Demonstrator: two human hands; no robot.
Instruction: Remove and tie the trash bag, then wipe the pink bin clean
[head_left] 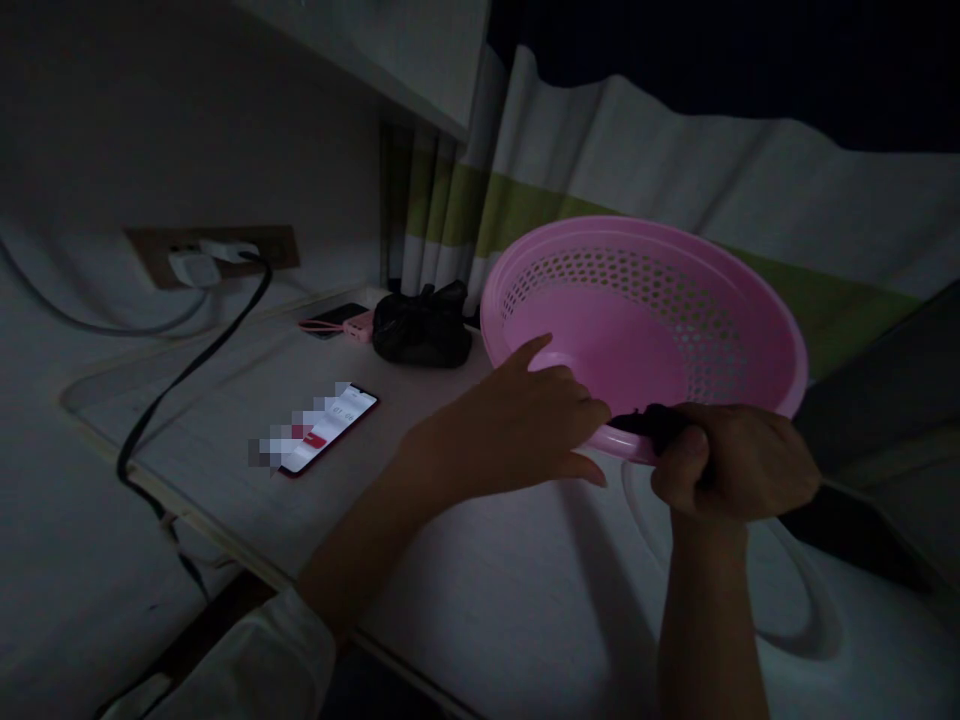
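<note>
Here's the pink basket [607, 330], tilted with its open side toward the view, smooth plastic with round holes through its wall; at its near rim the right hand [750, 465] is clenched round a black object [658, 424]; the left hand [510, 430] is at that rim too, one finger raised, the thumb spread below, the others partly curled beside the black object's narrow end, and whether they grip anything I cannot tell; left of the basket, on the pale counter [465, 580], a lit phone [339, 428] reads "01 06" above a red button, the rest pixelated; nearer the basket sits a crinkled, glossy black bag [420, 330]; behind it hangs a folded, striped curtain [577, 130].
</note>
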